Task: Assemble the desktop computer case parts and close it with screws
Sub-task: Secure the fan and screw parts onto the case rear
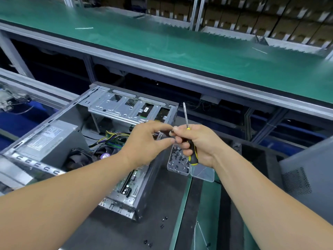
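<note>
An open grey desktop case (54, 141) lies on its side on the dark mat, with its power supply, cables and motherboard exposed. My right hand (196, 141) grips a black-and-yellow screwdriver (185, 114), shaft pointing up. My left hand (147, 139) meets it above the case's right edge, fingertips reaching a small dark screw (171, 131) pinched at my right thumb. A clear plastic box of black screws (178, 159) sits just below both hands, its lid open.
A grey side panel (306, 177) with a vent grille stands at the right. Loose black screws (163, 222) lie on the dark mat in front of the case. A green conveyor belt (180, 42) runs across the back, and another computer part lies at far left.
</note>
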